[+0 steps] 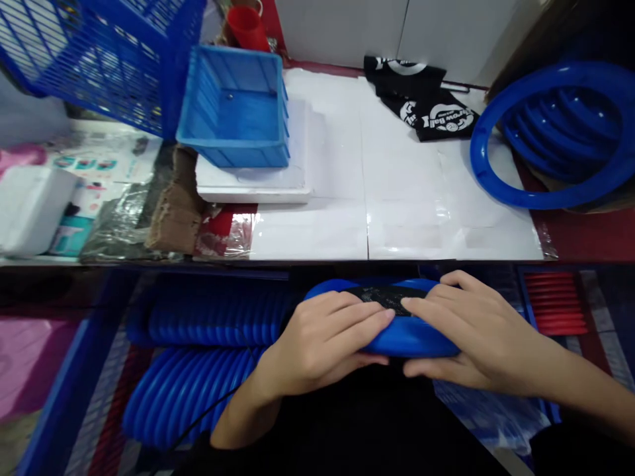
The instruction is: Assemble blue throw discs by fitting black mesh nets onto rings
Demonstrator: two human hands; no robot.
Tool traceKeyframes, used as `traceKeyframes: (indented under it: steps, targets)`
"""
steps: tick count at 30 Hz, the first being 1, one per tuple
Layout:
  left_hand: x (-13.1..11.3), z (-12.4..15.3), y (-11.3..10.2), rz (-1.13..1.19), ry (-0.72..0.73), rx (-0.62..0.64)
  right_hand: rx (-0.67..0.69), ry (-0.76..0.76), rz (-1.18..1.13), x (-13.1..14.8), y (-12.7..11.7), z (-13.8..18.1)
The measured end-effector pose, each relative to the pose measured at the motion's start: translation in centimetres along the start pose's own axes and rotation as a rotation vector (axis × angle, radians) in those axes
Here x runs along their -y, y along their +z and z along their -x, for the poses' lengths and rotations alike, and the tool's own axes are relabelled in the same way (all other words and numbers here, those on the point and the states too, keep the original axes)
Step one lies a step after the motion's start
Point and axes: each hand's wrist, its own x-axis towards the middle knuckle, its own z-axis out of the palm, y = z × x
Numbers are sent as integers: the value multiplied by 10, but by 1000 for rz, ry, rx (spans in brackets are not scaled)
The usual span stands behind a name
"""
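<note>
My left hand (322, 340) and my right hand (466, 330) both grip one blue ring-shaped disc (411, 334) held edge-on below the table's front edge. A black fabric piece (387, 295) lies across its top, under my fingertips. The thumbs press the disc's near rim from below. Beneath and left of my hands, rows of stacked blue rings (198, 350) fill a crate.
A white table top (397, 198) holds an empty blue bin (235, 106) on a white slab, black printed fabric pieces (426, 99) at the back, and a pile of blue rings (555, 132) at right. A blue wire basket (99, 59) stands back left. Red rings (555, 301) sit at lower right.
</note>
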Motion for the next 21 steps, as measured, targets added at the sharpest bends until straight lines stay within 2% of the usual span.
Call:
traceKeyframes:
  steps: [2, 6, 8, 9, 12, 15, 18, 21]
  targets:
    - [17, 18, -6, 80, -23, -94, 35, 54, -77, -10, -6, 12]
    - [62, 63, -5, 322, -36, -413, 0, 173, -268, -35, -8, 34]
    - [84, 76, 1, 445, -24, -484, -46, 204, -320, -42, -4, 38]
    - [91, 78, 4, 493, -33, -476, -58, 214, -326, -43, -2, 38]
    - [93, 69, 5, 524, -157, -334, -40, 240, -296, -40, 4, 32]
    - [66, 43, 3, 329, -262, -110, 40, 226, -162, -31, 9, 21]
    - [34, 11, 11, 62, -208, 124, 101, 144, 56, -23, 17, 11]
    - [22, -7, 25, -71, -104, 173, 21, 67, 181, -20, 22, 9]
